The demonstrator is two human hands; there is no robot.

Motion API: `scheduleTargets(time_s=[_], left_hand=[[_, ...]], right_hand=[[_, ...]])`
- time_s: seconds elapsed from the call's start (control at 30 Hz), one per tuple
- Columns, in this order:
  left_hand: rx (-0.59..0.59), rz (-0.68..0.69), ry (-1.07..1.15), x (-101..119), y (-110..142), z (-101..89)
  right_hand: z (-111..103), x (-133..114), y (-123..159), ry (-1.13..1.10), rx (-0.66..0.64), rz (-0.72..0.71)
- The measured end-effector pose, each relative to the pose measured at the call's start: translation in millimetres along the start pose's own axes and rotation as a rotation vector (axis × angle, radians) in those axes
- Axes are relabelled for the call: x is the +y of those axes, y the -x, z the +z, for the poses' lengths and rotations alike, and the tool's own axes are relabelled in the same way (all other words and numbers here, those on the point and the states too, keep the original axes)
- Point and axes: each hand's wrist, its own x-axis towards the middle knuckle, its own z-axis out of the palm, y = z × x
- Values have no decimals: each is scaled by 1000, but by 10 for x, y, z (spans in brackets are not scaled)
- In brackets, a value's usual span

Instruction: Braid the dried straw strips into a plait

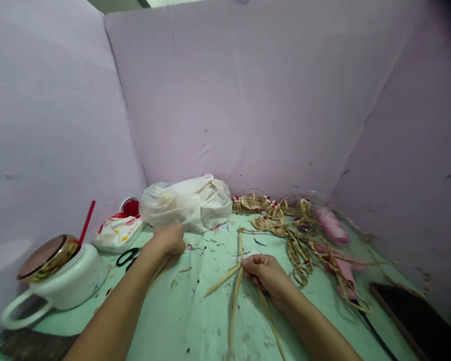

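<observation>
My right hand (265,273) pinches a straw braid (241,243) between thumb and fingers. The finished plait runs up from the pinch, and loose flat straw strands (235,306) spread out below it toward the front edge. My left hand (171,238) is closed, low over the table just in front of a white plastic bag (190,203). More pale straw strands (160,274) lie beside the left wrist, partly covered by it. Whatever is inside the left fingers is hidden.
Braided straw pieces with red and white beads (272,215) lie at the back, with coiled braid (298,255) nearby. A pink glue gun (346,273) and dark phone-like slab (417,321) sit right. Left are scissors (127,256), a tissue pack (118,233) and lidded white mug (71,283).
</observation>
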Motion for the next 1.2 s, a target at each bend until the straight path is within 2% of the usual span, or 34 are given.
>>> scheduleTargets(time_s=[0.07, 0.1, 0.23, 0.33, 0.43, 0.53, 0.67, 0.87, 1.07, 1.2], left_hand=[[21, 66, -124, -12, -32, 49], [-15, 111, -159, 3, -29, 53], [-304, 313, 128, 267, 108, 66], [-418, 415, 336, 564, 238, 205], [-502, 400, 419, 735, 286, 403], [-491, 365, 449, 761, 270, 508], [-487, 325, 513, 764, 259, 516], [-454, 249, 462, 824, 289, 562], [-523, 191, 487, 803, 291, 539], [-503, 141, 508, 810, 274, 584]], right_hand=[[-5, 9, -4, -8, -9, -19], [-8, 16, -8, -8, -11, -29], [-19, 42, -26, -7, -17, -45], [-21, 33, -21, -11, -18, -61], [-17, 1, -1, -24, -8, -51], [-16, -25, 12, -36, -8, -47], [-23, -31, 5, -37, -15, -57], [-23, -18, -4, -65, -12, -69], [-23, -6, -7, -59, -6, -97], [-23, -7, -5, -77, -7, -87]])
